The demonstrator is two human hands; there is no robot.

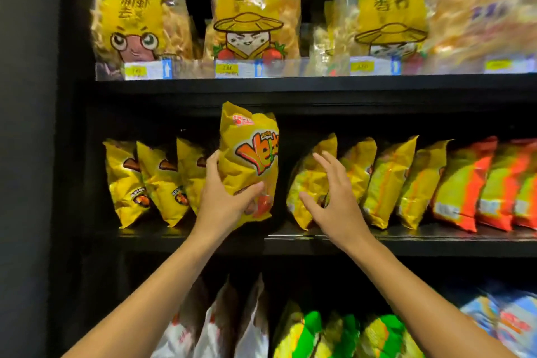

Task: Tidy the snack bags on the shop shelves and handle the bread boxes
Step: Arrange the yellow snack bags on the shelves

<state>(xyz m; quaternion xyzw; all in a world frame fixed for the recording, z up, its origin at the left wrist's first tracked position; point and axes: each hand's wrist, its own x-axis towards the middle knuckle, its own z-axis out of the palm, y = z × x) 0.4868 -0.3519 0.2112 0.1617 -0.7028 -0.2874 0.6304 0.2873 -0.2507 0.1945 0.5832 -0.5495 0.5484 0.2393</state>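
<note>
Black shelves [319, 87] stand against a dark wall. Along the middle shelf [377, 237], crinkled glossy yellow bags [128, 180] lean at the left end. The left hand [223, 197] grips an upright yellow snack bag [250, 160], thumb across its front, above the shelf's front edge. The right hand [334, 197] hovers, fingers spread wide, before more yellow bags [386, 180]. Red-and-yellow bags [465, 183] fill the right end.

Three shelves [319, 84] show. Top: four clear bags [247, 9]. Middle: eight yellow bags [248, 163], three orange-striped bags [465, 183]. Bottom: three white bags [215, 325], three green bags [343, 334]. Four price tags [148, 70]. Two hands [223, 197].
</note>
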